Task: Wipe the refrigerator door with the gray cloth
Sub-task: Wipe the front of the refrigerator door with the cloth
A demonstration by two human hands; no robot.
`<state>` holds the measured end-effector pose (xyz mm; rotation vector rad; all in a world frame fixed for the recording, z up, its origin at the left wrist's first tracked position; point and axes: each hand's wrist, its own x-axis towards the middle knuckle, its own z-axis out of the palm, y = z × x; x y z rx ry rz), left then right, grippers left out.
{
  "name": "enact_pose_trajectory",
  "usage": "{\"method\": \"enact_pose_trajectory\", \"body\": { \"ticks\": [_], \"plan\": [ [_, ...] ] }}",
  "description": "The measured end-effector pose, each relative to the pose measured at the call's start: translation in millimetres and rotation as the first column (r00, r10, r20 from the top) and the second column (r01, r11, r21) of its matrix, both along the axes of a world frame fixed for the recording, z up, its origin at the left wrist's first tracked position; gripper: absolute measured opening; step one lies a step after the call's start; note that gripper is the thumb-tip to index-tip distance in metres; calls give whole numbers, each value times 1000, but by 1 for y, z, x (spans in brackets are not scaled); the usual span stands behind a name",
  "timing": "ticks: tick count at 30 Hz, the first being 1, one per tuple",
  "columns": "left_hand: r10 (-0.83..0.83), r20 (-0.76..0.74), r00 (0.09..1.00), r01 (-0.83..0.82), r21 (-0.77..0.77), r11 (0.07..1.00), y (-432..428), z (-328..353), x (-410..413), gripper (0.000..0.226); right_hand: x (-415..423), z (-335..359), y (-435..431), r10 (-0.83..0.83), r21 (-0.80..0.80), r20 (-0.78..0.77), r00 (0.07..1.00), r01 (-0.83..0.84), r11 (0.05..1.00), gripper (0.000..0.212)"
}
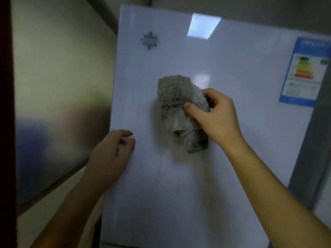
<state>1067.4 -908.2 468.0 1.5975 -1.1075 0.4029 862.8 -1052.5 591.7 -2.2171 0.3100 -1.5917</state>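
near the middle of the refrigerator door [223, 140], roughly midway between its left and right edges: one gray cloth [180, 111], bunched and folded into a thick wad, lying against the white panel. the bunching looks meant to give a firm pad to press with, rather than a loose sheet that would drag.

right hand [216, 115]: closed on the right side of the cloth, thumb across the front of the wad and fingers curled behind it, which pins the cloth to the door. the grip sits on the wad's right flank, so most of the fabric stays free to meet the surface.

left hand [111, 156]: at the left edge of the door, below the level of the cloth and well apart from it. fingers loosely curled, holding nothing that can be made out; whether it touches the edge or only hovers cannot be told. likely placed to steady the door against the push of wiping.

snowflake emblem [149, 40]: near the upper left corner of the door, clear of the cloth.

energy label [304, 72]: blue-bordered, by the upper right edge of the door; print too blurred to read.

light reflection [203, 25]: bright patch near the top edge, showing the glossy finish.

steel panel [59, 97]: beside the door's left edge, untouched.
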Motion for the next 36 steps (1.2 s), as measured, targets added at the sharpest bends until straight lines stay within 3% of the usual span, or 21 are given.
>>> {"method": "enact_pose_trajectory", "body": {
  "ticks": [4,8,13,18,23,30,36],
  "plan": [
    [78,138,987,-69,-71,995,-4,54,9,32,10,57,-8,-84,-132,29,996,87,987,24],
    [173,331,928,-164,-58,985,-12,83,23,47,26,81,-18,-176,-238,-10,984,168,957,24],
    [323,449,833,-284,-152,947,-27,78,38,46,47,69,-35,-338,-490,64,939,325,809,40],
    [371,499,783,-308,-206,929,-36,67,44,44,54,62,-47,-208,-615,223,952,303,728,60],
    [373,517,770,-314,-202,928,-38,65,47,45,65,65,-52,-168,-807,251,953,302,507,40],
    [378,546,748,-299,-232,926,-36,55,50,42,75,51,-50,-173,-769,160,972,233,595,37],
    [405,589,700,-328,-238,914,-37,39,58,44,83,46,-47,-164,-775,217,962,272,570,33]
  ]
}}
